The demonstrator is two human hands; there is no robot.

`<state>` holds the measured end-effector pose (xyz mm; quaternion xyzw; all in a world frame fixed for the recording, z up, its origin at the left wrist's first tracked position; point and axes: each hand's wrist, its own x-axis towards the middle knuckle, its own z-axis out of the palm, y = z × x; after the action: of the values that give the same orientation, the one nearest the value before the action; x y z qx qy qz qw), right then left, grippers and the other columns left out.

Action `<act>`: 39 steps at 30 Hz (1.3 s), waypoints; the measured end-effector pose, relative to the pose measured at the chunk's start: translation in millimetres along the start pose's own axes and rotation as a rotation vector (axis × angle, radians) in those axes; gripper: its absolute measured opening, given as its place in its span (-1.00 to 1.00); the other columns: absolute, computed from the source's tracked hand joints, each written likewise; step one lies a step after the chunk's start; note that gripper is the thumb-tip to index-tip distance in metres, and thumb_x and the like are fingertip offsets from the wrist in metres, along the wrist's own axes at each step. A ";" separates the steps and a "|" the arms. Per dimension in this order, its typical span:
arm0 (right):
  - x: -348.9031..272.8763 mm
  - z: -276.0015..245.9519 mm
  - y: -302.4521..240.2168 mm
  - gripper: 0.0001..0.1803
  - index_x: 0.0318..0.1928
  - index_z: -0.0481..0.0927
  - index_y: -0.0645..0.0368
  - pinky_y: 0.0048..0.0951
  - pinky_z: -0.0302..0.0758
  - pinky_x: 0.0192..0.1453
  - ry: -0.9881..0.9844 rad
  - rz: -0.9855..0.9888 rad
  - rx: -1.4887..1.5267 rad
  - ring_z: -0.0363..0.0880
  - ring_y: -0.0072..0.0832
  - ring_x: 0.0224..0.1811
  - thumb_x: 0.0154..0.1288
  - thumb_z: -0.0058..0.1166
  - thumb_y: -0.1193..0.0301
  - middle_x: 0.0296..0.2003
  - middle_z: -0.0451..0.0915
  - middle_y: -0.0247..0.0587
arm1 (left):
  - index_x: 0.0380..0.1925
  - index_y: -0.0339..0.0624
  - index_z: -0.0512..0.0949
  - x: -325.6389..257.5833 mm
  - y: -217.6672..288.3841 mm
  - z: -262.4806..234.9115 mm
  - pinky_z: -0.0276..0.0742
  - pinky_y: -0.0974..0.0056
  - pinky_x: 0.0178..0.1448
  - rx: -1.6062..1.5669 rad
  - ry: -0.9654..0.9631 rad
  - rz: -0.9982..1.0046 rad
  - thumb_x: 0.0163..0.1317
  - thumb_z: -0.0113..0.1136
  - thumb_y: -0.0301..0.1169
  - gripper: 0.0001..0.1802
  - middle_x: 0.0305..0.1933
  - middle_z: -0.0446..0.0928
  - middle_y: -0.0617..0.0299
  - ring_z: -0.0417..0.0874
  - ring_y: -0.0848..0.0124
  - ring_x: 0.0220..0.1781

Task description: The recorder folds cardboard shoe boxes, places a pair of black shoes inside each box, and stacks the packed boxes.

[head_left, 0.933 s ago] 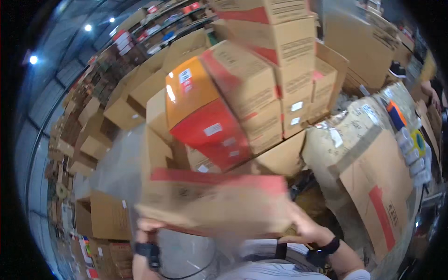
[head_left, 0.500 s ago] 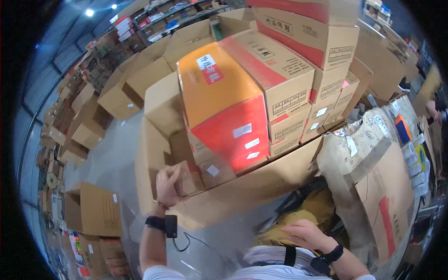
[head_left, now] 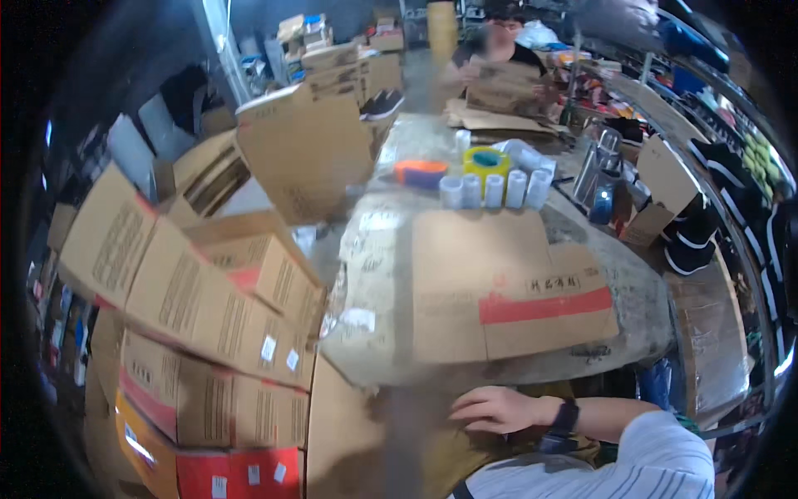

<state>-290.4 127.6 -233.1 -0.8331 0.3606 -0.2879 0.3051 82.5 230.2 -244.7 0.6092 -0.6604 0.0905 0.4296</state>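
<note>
My right hand [head_left: 497,409] is held low over a tan cloth, near the front edge of a worn table [head_left: 374,249]. Its fingers are stretched out and a little apart, with nothing in them. A dark band circles that wrist. On the table just beyond the hand lies a flattened brown carton [head_left: 465,283] with a red stripe. My left hand is out of view. At the left, stacked shoebox-sized cartons [head_left: 199,308] stand in a large open carton [head_left: 341,424], with an orange and red box [head_left: 237,474] nearest me.
White rolls [head_left: 493,191], a yellow tape roll [head_left: 486,160] and an orange-and-blue item [head_left: 421,173] sit along the table. Across it, a person [head_left: 503,58] holds a piece of cardboard. Dark shoes [head_left: 692,249] and an open carton [head_left: 665,190] are at the right.
The view has swung right from the stacked cartons to the table. My left hand, which was touching a small carton inside the large one, has left the view. My right hand stays empty.
</note>
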 end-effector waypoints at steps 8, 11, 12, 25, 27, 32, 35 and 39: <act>-124.1 -116.5 10.8 -0.71 -0.10 0.61 0.11 -0.26 0.48 0.03 0.749 0.457 -0.345 0.51 -0.19 -0.02 0.10 0.19 0.47 -0.07 0.51 -0.15 | 0.15 -0.26 0.36 110.0 120.7 193.3 0.22 0.00 0.33 -0.463 -0.551 0.156 0.02 0.30 -0.37 -0.35 0.27 0.21 -0.15 0.24 -0.06 0.31; -181.2 -118.6 46.5 -0.50 0.07 0.53 0.11 -0.18 0.37 0.19 0.995 0.716 -0.580 0.37 -0.07 0.17 0.06 0.28 0.38 0.10 0.40 0.01 | 0.27 -0.31 0.21 137.2 142.4 241.1 0.20 0.02 0.35 -0.570 -0.660 0.008 0.07 0.29 -0.34 -0.23 0.32 0.15 -0.25 0.17 -0.14 0.36; -184.7 -112.0 47.6 -0.50 0.07 0.53 0.11 -0.18 0.37 0.19 0.998 0.719 -0.577 0.37 -0.07 0.17 0.06 0.28 0.38 0.10 0.40 0.01 | 0.27 -0.33 0.20 139.3 140.7 253.1 0.21 0.03 0.36 -0.653 -0.772 -0.054 0.08 0.29 -0.32 -0.23 0.33 0.13 -0.28 0.16 -0.13 0.38; -163.9 -124.7 0.4 -0.25 0.22 0.35 0.24 -0.16 0.42 0.17 1.091 0.548 -0.334 0.48 0.01 0.09 0.20 0.13 -0.05 0.11 0.41 0.23 | 0.19 -0.39 0.30 168.0 170.8 219.0 0.35 0.24 0.27 -0.753 -0.625 -0.182 0.00 0.21 -0.69 -0.34 0.19 0.43 -0.06 0.48 0.32 0.18; -133.4 -120.1 -9.8 -0.38 0.20 0.37 0.25 -0.17 0.41 0.18 0.991 0.414 -0.518 0.49 -0.01 0.10 0.22 0.12 0.14 0.10 0.43 0.20 | -0.06 -0.42 0.55 170.6 171.4 221.8 0.54 0.25 0.04 -0.775 -0.572 -0.266 0.05 0.22 -0.60 -0.62 0.10 0.53 -0.05 0.65 0.36 -0.05; -121.9 -168.6 -27.5 -0.49 0.14 0.43 0.24 -0.16 0.35 0.26 0.945 0.382 -0.495 0.45 -0.03 0.16 0.10 -0.02 0.65 0.11 0.47 0.12 | 0.23 -0.39 0.27 223.0 207.3 191.7 0.10 0.07 0.41 -0.934 -0.344 0.287 0.24 0.06 0.11 -0.19 0.41 0.10 -0.14 0.12 0.16 0.45; -95.7 -224.5 -69.9 -0.47 0.11 0.44 0.22 -0.14 0.35 0.25 1.089 0.435 -0.539 0.46 -0.02 0.11 0.03 0.04 0.64 0.04 0.52 0.04 | 0.17 -0.33 0.28 255.1 213.3 206.8 0.15 0.10 0.36 -1.102 -0.400 0.321 0.22 -0.02 0.23 -0.17 0.32 0.22 -0.04 0.23 0.20 0.35; -55.7 -252.1 -92.8 -0.54 0.02 0.51 0.17 -0.17 0.41 0.11 0.931 0.164 -0.922 0.50 -0.12 -0.01 0.02 0.09 0.60 -0.11 0.57 -0.11 | 0.05 -0.24 0.36 285.3 238.6 263.4 0.16 0.26 0.31 -1.218 -0.626 -0.016 0.39 -0.07 -0.06 -0.53 0.04 0.39 0.20 0.34 0.37 0.16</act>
<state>-459.3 146.4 -17.8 -0.6368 0.6034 -0.4100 -0.2496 -216.7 -89.0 -116.9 0.2614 -0.6821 -0.4808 0.4851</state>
